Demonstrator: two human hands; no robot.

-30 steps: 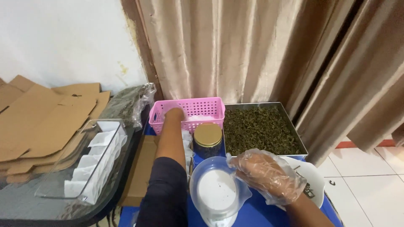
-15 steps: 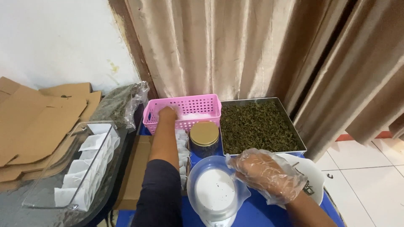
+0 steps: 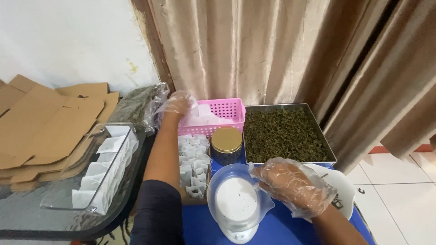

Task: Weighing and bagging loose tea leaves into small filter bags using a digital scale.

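1. Since the earlier frame, the left hand (image 3: 178, 103) has lifted off the bottom of the pink basket (image 3: 227, 109) and now sits at its left rim, fingers curled around a white paper sachet (image 3: 202, 113); the right hand (image 3: 293, 185) has hardly shifted.
2. Behind everything hangs a beige curtain (image 3: 254, 50), next to a white wall (image 3: 68, 41).
3. Flat cardboard sheets (image 3: 50, 122) lie stacked at far left on a dark glass surface (image 3: 27, 218).
4. A metal tray (image 3: 318, 124) full of dried green leaves (image 3: 284, 136) stands at right, touching the pink basket's right side.
5. A clear plastic box (image 3: 97, 168) with a row of white sachets inside rests tilted on the glass surface, beside the left forearm.
6. The blue surface (image 3: 200, 227) carries the scale (image 3: 236, 233), whose clear bowl (image 3: 236, 199) sits on top, with a few dark specks inside.
7. The right hand, in a loose clear plastic glove, rests at the bowl's right rim with fingers bent and slightly spread; it grips nothing that can be seen.
8. A white dish (image 3: 338, 190) lies partly hidden under that hand.
9. More empty white sachets (image 3: 194, 163) stand packed in a narrow box between the left arm and the jar.
10. A dark jar with a gold lid (image 3: 226, 140) stands just in front of the basket.
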